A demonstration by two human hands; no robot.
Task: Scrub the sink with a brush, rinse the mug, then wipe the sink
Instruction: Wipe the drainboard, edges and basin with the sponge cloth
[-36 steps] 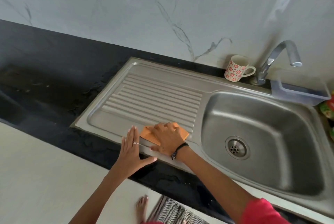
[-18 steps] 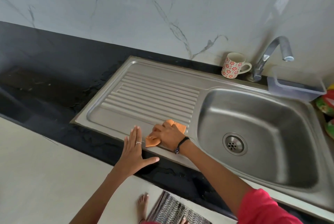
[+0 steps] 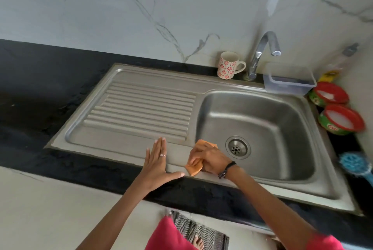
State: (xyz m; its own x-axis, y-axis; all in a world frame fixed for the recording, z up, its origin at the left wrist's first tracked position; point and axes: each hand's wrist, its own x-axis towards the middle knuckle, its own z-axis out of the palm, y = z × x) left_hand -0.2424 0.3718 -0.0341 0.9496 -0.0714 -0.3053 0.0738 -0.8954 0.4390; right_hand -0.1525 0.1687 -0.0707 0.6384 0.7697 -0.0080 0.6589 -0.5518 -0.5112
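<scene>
Your right hand (image 3: 212, 160) is curled around an orange cloth (image 3: 196, 166), bunching it against the front rim of the steel sink (image 3: 141, 149) at the corner where the drainboard meets the basin. Part of the cloth sticks out beyond your fingers toward the basin, and another fold pokes out on the near side, over the rim. A dark band sits on that wrist.

Your left hand (image 3: 156, 166) lies flat just to the left of the cloth, fingers straight and together, thumb spread along the sink's front edge and pointing at the cloth; it holds nothing. A ring shows on one finger.

The drain (image 3: 238, 147) is just beyond your right hand and a little to its right. The mug (image 3: 228, 65), white with red flowers, stands upright well beyond that hand on the sink's back ledge, just left of the tap (image 3: 260, 54). A clear plastic tub (image 3: 288, 83) sits to the right of the tap. Far to the right of your right hand, on the dark surface (image 3: 40, 92), the blue brush (image 3: 356, 166) lies near the picture's edge, with two red-rimmed round containers (image 3: 341, 119) beyond it.
</scene>
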